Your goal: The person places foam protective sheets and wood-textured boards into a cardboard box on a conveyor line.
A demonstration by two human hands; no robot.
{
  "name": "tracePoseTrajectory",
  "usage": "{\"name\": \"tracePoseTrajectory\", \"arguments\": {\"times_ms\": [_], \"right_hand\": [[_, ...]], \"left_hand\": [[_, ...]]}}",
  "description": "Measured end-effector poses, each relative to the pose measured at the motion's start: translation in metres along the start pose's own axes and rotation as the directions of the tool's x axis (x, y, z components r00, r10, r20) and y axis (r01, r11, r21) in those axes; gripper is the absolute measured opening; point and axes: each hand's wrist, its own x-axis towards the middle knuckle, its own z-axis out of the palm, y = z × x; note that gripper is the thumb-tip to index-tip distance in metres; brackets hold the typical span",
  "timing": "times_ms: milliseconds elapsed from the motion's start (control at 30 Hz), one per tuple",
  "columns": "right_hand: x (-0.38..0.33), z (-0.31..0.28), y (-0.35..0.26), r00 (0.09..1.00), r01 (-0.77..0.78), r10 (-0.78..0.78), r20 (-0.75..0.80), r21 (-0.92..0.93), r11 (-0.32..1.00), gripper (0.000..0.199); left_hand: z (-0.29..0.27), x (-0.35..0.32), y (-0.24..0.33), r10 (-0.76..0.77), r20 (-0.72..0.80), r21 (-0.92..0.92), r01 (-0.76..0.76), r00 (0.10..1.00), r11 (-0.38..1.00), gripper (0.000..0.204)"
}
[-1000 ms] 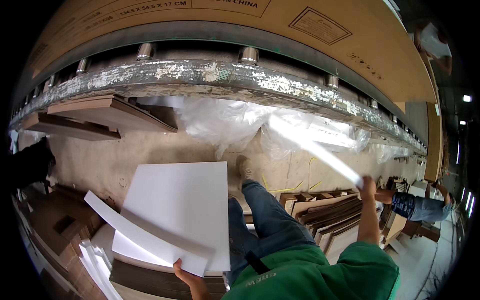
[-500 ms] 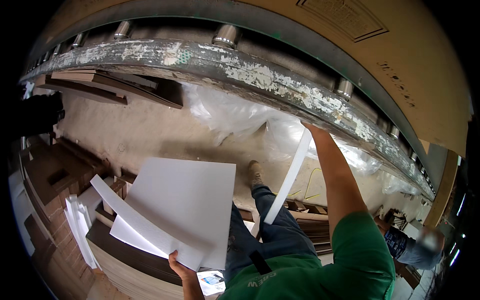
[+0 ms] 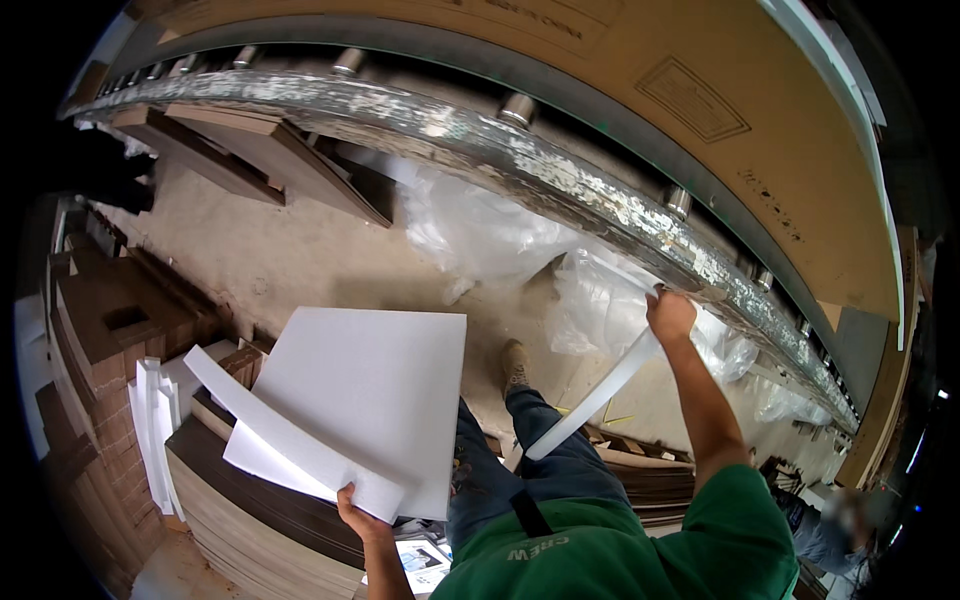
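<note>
My left hand (image 3: 366,512) is closed at the lower left on the near end of a long white foam strip (image 3: 270,418), its thumb lying on top. The strip rests slantwise over a large, nearly square white foam sheet (image 3: 375,385), whose near edge is also close to my left fingers. My right hand (image 3: 672,316) grips a second narrow white foam strip (image 3: 592,402) near the conveyor edge. That strip slants down toward my thigh, and another piece of it shows beyond my fist, against the plastic.
A roller conveyor with a worn, paint-chipped rail (image 3: 440,115) crosses ahead, bearing a big cardboard box (image 3: 640,90). Clear plastic wrap (image 3: 490,235) lies below it beside brown panels (image 3: 270,150). Stacked boards (image 3: 270,510) stand at left. Another person (image 3: 830,530) is at far right.
My right hand has come back from the conveyor rail toward me and now shows whole, with the strip in it. My left hand keeps its hold; the view has shifted slightly.
</note>
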Motion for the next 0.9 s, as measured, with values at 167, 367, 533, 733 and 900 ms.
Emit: {"name": "tracePoseTrajectory", "arguments": {"times_ms": [167, 367, 533, 733, 900], "right_hand": [[-0.035, -0.011, 0.012, 0.924, -0.181, 0.24, -0.296, 0.211, 0.96, 0.023], [-0.06, -0.022, 0.026, 0.851, -0.204, 0.302, -0.429, 0.26, 0.944, 0.022], [-0.105, -0.084, -0.081, 0.812, 0.397, -0.144, -0.565, 0.356, 0.846, 0.014], [-0.139, -0.186, -0.196, 0.687, 0.705, -0.463, -0.56, 0.361, 0.611, 0.015], [-0.191, -0.307, -0.313, 0.217, 0.973, -0.755, -0.618, 0.079, 0.215, 0.016]], "left_hand": [[0.0, 0.018, 0.027, 0.043, 0.028, -0.049, -0.041, 0.999, 0.998, 0.049], [0.009, 0.031, 0.08, 0.093, 0.104, -0.105, -0.082, 0.99, 0.991, 0.043], [-0.02, 0.036, 0.105, 0.172, 0.008, -0.164, -0.168, 0.985, 0.972, 0.04], [-0.016, 0.035, 0.126, 0.448, -0.202, -0.013, -0.46, 0.871, 0.888, 0.051], [-0.05, 0.017, 0.174, 0.629, -0.319, 0.103, -0.634, 0.709, 0.766, 0.06]]}}
